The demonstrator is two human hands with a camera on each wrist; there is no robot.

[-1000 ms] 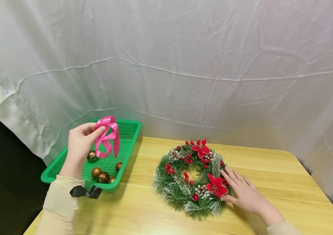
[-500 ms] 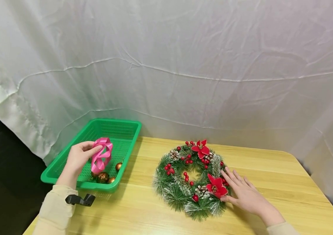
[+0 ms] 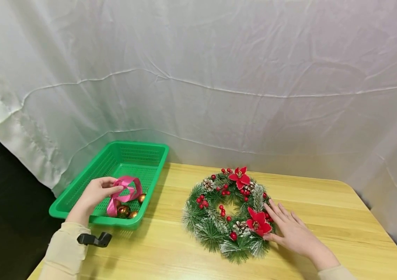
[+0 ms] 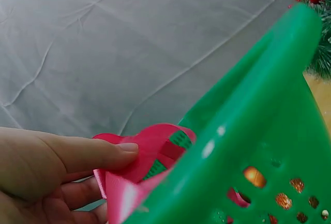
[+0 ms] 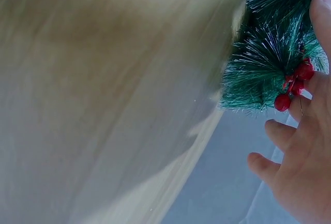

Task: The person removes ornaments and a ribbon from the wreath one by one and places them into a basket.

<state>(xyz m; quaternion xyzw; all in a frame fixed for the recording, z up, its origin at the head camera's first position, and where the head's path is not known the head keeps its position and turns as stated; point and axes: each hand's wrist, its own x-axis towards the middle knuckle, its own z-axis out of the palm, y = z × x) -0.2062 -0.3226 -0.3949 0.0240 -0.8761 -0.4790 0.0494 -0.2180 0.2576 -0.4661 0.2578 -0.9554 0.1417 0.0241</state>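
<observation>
The left hand (image 3: 95,193) has come down since a second ago and now pinches the pink ribbon (image 3: 125,188) low inside the green basket (image 3: 149,155), its tail touching the gold baubles (image 3: 123,211), where before it hung above the rim. The right hand (image 3: 291,229) stays flat, fingers straight, against the wreath (image 3: 219,225) on the wooden table (image 3: 324,202). One ribbon, one basket, one wreath with two red flowers, and three baubles in view.

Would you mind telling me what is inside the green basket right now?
The green basket holds several gold balls near its front, and a pink ribbon pinched by the left hand dips in. The ribbon and hand may cover more.
</observation>
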